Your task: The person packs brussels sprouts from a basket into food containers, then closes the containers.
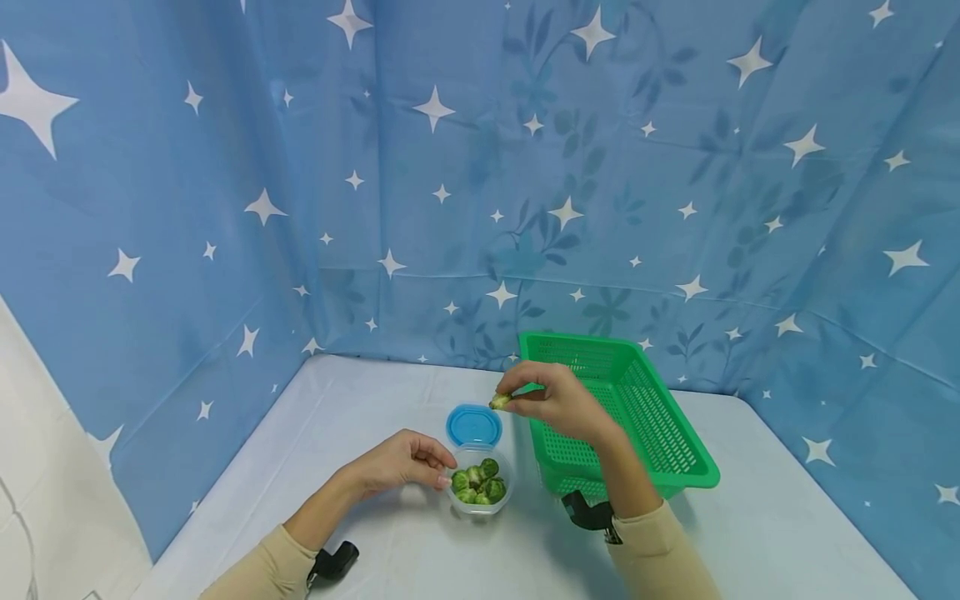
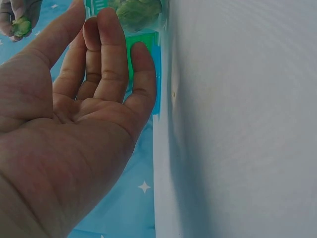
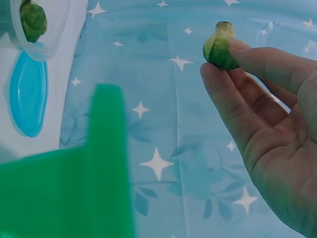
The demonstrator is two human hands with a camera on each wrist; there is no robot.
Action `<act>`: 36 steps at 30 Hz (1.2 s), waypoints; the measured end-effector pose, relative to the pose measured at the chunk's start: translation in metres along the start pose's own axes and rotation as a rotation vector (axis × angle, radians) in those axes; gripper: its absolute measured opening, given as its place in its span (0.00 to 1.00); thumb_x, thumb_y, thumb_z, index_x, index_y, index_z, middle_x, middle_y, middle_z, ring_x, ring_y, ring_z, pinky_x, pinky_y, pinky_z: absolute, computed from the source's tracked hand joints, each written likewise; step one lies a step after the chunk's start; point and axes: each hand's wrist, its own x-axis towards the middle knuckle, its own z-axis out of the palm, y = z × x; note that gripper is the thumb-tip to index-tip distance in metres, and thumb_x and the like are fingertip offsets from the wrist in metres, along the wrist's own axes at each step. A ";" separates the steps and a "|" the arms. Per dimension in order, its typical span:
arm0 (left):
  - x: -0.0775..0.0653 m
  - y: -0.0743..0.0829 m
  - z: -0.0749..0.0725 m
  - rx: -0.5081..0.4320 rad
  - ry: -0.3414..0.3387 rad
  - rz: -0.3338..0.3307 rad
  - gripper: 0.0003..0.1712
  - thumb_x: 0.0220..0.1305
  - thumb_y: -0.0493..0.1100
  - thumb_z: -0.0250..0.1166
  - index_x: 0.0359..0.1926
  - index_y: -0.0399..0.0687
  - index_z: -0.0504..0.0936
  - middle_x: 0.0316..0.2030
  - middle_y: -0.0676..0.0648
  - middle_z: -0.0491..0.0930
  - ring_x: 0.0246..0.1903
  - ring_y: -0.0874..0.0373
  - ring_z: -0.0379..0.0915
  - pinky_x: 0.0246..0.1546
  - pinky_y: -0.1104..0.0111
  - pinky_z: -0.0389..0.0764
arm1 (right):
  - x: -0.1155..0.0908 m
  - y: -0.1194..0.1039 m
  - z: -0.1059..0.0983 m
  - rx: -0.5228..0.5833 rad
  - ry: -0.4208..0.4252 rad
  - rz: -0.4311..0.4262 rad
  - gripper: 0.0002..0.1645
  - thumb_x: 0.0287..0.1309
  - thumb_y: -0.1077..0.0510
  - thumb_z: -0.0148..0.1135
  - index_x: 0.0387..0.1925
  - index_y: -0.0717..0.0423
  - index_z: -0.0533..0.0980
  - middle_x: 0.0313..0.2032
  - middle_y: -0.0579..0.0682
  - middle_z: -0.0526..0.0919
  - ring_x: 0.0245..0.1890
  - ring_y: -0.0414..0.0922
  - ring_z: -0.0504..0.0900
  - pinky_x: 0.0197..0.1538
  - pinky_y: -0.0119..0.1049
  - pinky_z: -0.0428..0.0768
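Note:
Between the thumb and forefinger of my right hand (image 1: 558,402) is a Brussels sprout (image 3: 219,52), pinched and raised above the table. Its pale cut stem points up in the right wrist view. My left hand (image 1: 405,463) is at the left side of a clear plastic container (image 1: 480,511), fingertips right at its rim. Loosely bent fingers (image 2: 113,64) and a bare palm show in the left wrist view. Several green Brussels sprouts (image 1: 481,483) lie inside the container. Behind it, a round blue lid (image 1: 474,426) lies flat on the table.
A green perforated basket (image 1: 675,442) stands at the right, partly behind my right forearm. The white table (image 1: 375,379) runs back to a blue curtain (image 1: 450,225) with white stars.

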 end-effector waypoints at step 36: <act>0.000 0.000 0.000 0.006 -0.004 -0.015 0.21 0.61 0.41 0.77 0.53 0.35 0.86 0.36 0.50 0.88 0.37 0.56 0.84 0.44 0.62 0.82 | -0.004 0.023 0.026 -0.036 -0.156 0.013 0.12 0.65 0.68 0.68 0.48 0.56 0.87 0.48 0.51 0.88 0.49 0.46 0.86 0.49 0.37 0.87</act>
